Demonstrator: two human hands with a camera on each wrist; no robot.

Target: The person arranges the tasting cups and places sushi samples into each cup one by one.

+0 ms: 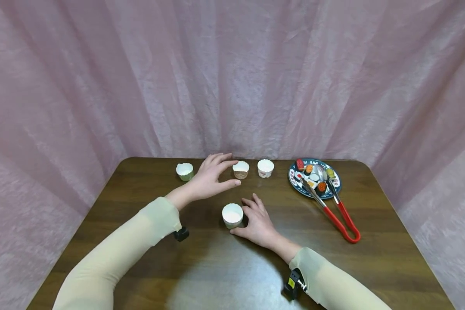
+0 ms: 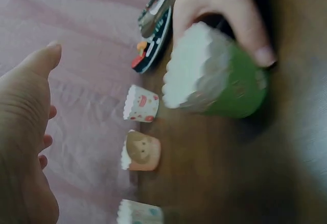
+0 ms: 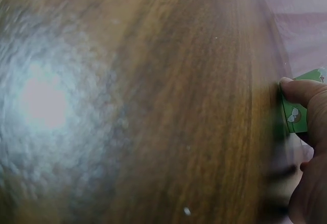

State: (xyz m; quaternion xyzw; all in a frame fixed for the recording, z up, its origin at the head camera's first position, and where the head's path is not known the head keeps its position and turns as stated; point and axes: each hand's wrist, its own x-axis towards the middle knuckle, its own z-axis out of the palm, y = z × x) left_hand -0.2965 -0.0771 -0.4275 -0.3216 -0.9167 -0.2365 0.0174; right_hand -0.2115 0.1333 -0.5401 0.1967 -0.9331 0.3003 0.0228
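A green paper baking cup (image 1: 232,215) with a white scalloped rim stands upright mid-table. My right hand (image 1: 257,223) holds its side between thumb and fingers; the thumb also shows on the green wall in the right wrist view. In the left wrist view that cup (image 2: 240,83) looms large beside the right fingers. My left hand (image 1: 209,180) hovers farther back with fingers spread and nothing in them. Its fingertips come close to a peach-brown baking cup (image 1: 240,173) in the back row.
Beside the peach-brown cup stands a white baking cup with red marks (image 1: 265,171); a pale green one (image 1: 185,174) sits left of my left hand. At the back right, red-handled tongs (image 1: 346,224) lie across a patterned plate (image 1: 292,182) of sushi pieces. A pink curtain (image 1: 240,77) hangs behind the table.
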